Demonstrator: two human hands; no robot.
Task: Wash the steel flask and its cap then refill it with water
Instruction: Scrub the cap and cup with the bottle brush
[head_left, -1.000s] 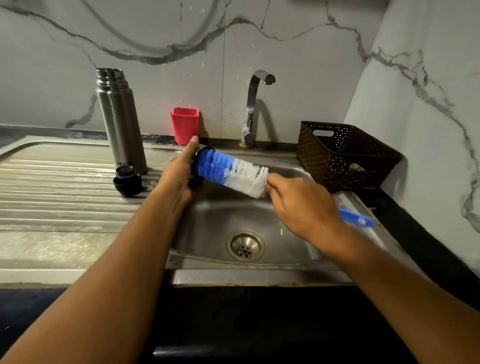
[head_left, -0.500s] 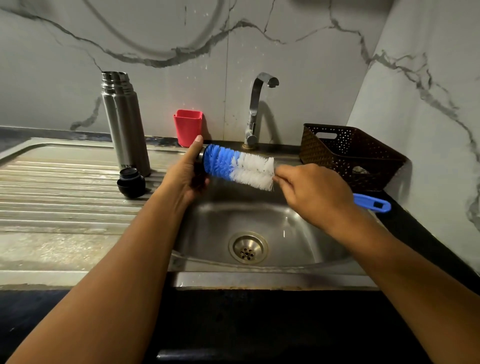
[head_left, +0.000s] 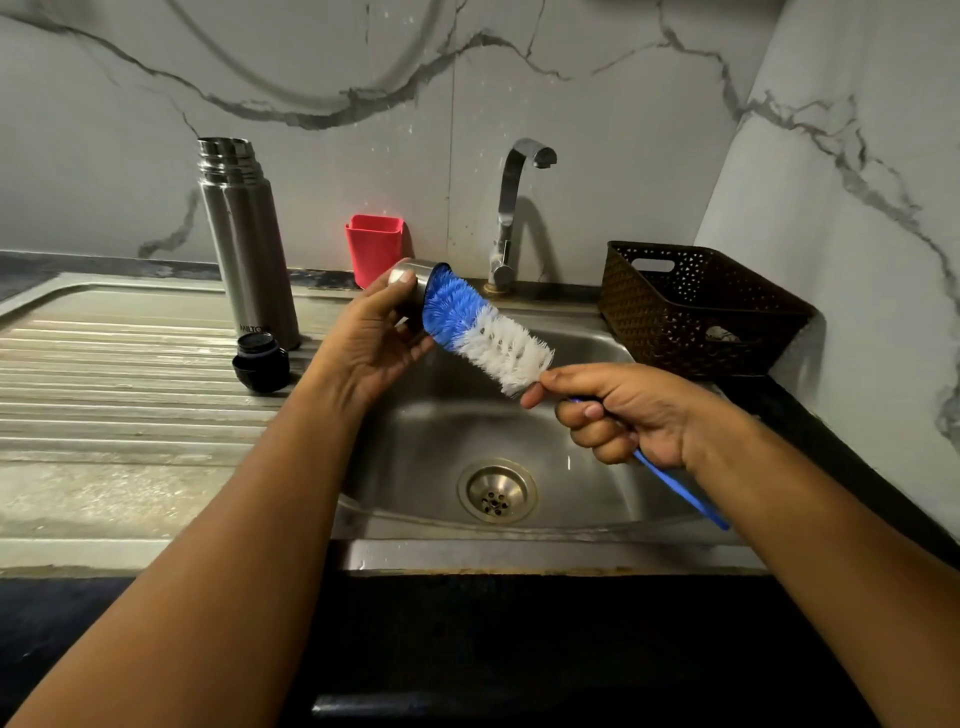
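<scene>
1. The left hand (head_left: 371, 343) curled its fingers around a small steel cap (head_left: 413, 278), held over the sink (head_left: 597, 343).
2. The right hand (head_left: 623, 413) closed in a fist on the blue handle of a bottle brush (head_left: 488, 335), whose blue bristle tip sat in the cap's mouth.
3. The steel flask (head_left: 244, 239) stood upright and uncapped on the ribbed drainboard (head_left: 104, 374), with lettering near its base reading "MILTO", the rest hidden.
4. A black stopper (head_left: 261, 361) sat just beside the flask.
</scene>
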